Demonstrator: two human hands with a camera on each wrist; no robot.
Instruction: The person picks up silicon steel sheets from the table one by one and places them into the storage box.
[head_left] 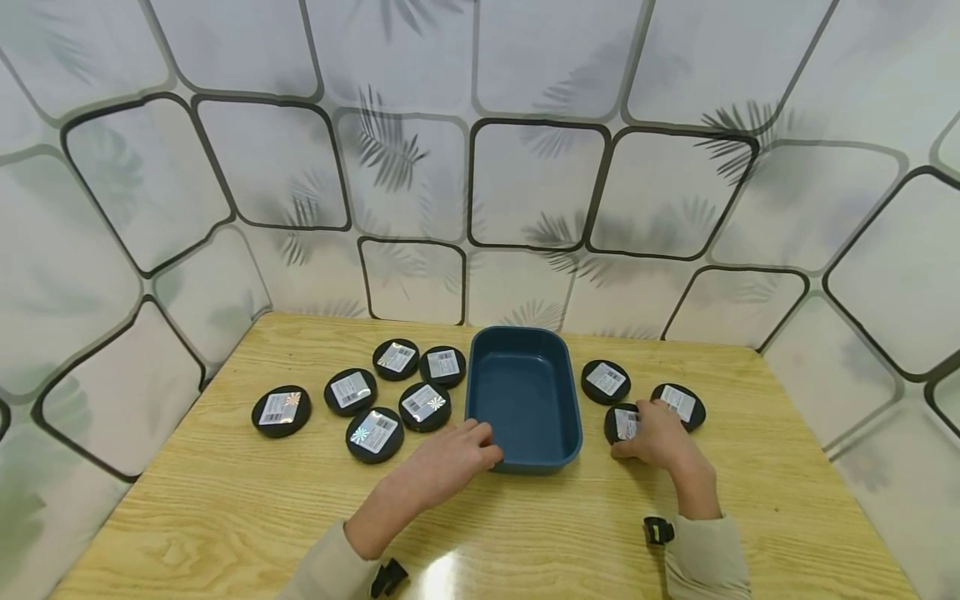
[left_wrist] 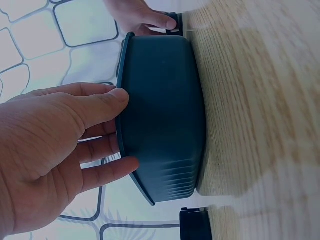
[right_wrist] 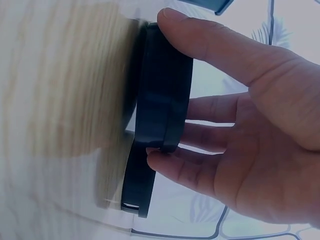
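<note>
A dark blue rectangular bin [head_left: 523,461] stands on the table with its open side up. My left hand [head_left: 447,462] holds the bin's near left corner; in the left wrist view the thumb lies outside the rim and fingers reach over it. Right of the bin, my right hand [head_left: 660,437] grips a flat black round case [head_left: 624,423] with a white barcode label. Thumb and fingers span the sides of this black case [right_wrist: 162,95] in the right wrist view. A second labelled round case [head_left: 678,403] lies just beside that hand, partly covered by it.
Another black round case [head_left: 606,381] lies between the bin and the right hand's fingers. Left of the bin are several more, among them a near one [head_left: 375,435] and a far left one [head_left: 281,411]. A patterned wall covering [head_left: 405,283] rises behind the wooden table [head_left: 225,500].
</note>
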